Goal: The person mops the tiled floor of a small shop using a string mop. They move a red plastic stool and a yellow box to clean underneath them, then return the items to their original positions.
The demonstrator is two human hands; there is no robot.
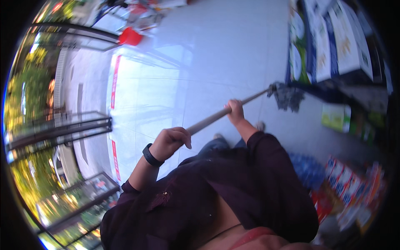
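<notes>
A mop with a long grey handle [210,120] slants across in front of my body. My left hand [170,141], with a dark band on its wrist, is closed round the handle's upper end. Further along the handle, my right hand [236,111] grips it too. The mop's dark grey strands [288,96] lie on the pale tiled floor [216,50] at the right, close to the foot of stacked cartons. My shoes show just below the handle.
White and blue cartons [343,41] stand stacked at the upper right, with a green box [336,116] below them. Packaged goods [343,179] lie at the lower right. Glass doors with dark frames [62,129] line the left side. A red bucket-like container [130,37] stands at the far left.
</notes>
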